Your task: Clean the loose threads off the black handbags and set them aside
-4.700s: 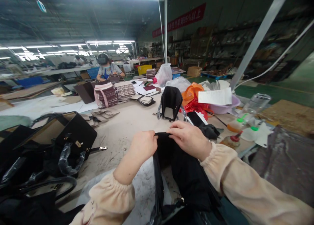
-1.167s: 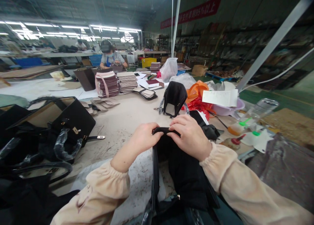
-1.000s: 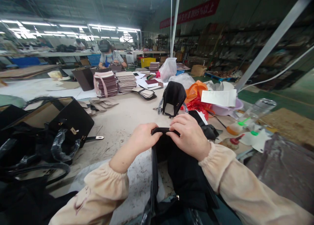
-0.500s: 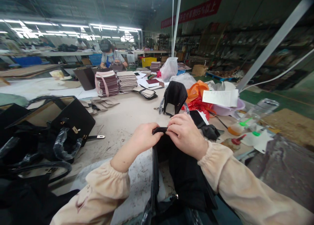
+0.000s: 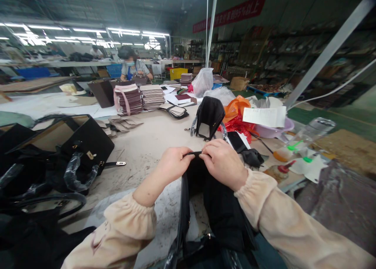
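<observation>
A black bag (image 5: 225, 210) lies open at the front edge of the table, its far edge raised between both hands. My left hand (image 5: 176, 163) pinches the left part of that edge between thumb and fingers. My right hand (image 5: 221, 161) grips the same edge just to the right, fingers folded over it. A narrow strip of black material shows between the fingertips. Beyond my hands stands a small black bag (image 5: 209, 114) with plastic-wrapped handles.
Black bags (image 5: 96, 143) crowd the left side. Stacked maroon pieces (image 5: 129, 100) stand further back. On the right are an orange bag (image 5: 236, 106), a lilac basin (image 5: 268, 132), a clear bottle (image 5: 314, 130) and a red-capped bottle (image 5: 277, 173). A person (image 5: 133, 67) works across the table.
The pinched edge now looks flatter and thinner between my hands. My right hand and sleeve have shifted slightly left. Across the table, the person's head has tilted.
</observation>
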### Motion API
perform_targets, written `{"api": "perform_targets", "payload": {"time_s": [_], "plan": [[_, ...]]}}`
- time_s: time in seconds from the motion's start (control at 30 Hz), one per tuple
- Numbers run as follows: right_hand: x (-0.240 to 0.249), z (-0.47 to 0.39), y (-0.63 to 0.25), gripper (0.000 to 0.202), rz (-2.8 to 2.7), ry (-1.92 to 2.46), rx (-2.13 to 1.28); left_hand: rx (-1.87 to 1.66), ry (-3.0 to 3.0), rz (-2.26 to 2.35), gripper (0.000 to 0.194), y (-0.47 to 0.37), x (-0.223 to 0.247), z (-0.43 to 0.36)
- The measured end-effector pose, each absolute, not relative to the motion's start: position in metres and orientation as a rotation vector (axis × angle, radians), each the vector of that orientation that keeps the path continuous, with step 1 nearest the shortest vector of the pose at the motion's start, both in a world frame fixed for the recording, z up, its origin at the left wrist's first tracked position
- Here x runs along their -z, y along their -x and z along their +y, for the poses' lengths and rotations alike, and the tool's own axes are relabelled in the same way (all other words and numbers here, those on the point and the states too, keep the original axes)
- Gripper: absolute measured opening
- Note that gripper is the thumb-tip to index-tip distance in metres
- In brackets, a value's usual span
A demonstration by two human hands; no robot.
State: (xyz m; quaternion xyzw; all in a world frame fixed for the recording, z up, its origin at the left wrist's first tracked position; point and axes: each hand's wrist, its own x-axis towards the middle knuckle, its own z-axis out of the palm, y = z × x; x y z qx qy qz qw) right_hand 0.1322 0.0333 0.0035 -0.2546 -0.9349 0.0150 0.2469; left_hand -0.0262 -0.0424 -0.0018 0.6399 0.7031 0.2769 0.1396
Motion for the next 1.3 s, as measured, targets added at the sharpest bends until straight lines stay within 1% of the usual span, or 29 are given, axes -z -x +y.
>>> {"api": "perform_targets", "payload": {"time_s": [0.27, 0.47, 0.8, 0.97, 1.1, 1.3], "plan": [[-0.002, 0.032, -0.133, 0.017, -2.557, 0.788, -0.017, -0.727, -1.866, 2.025, 0.020, 0.028, -0.001, -0.043], [-0.003, 0.029, -0.132, 0.018, -2.558, 0.837, 0.024, -0.612, -1.897, 2.127, 0.023, 0.026, -0.005, -0.042], [-0.006, 0.027, -0.132, 0.020, -2.588, 0.861, 0.104, -0.480, -2.056, 2.149, 0.028, 0.027, -0.004, -0.041], [-0.005, 0.027, -0.132, 0.019, -2.582, 0.849, 0.149, -0.425, -2.030, 2.156, 0.025, 0.027, -0.010, -0.040], [-0.007, 0.026, -0.132, 0.016, -2.578, 0.875, 0.161, -0.348, -2.058, 2.139, 0.028, 0.027, -0.017, -0.035], [-0.010, 0.026, -0.132, 0.016, -2.580, 0.919, 0.141, -0.234, -2.127, 2.190, 0.026, 0.023, -0.019, -0.026]]}}
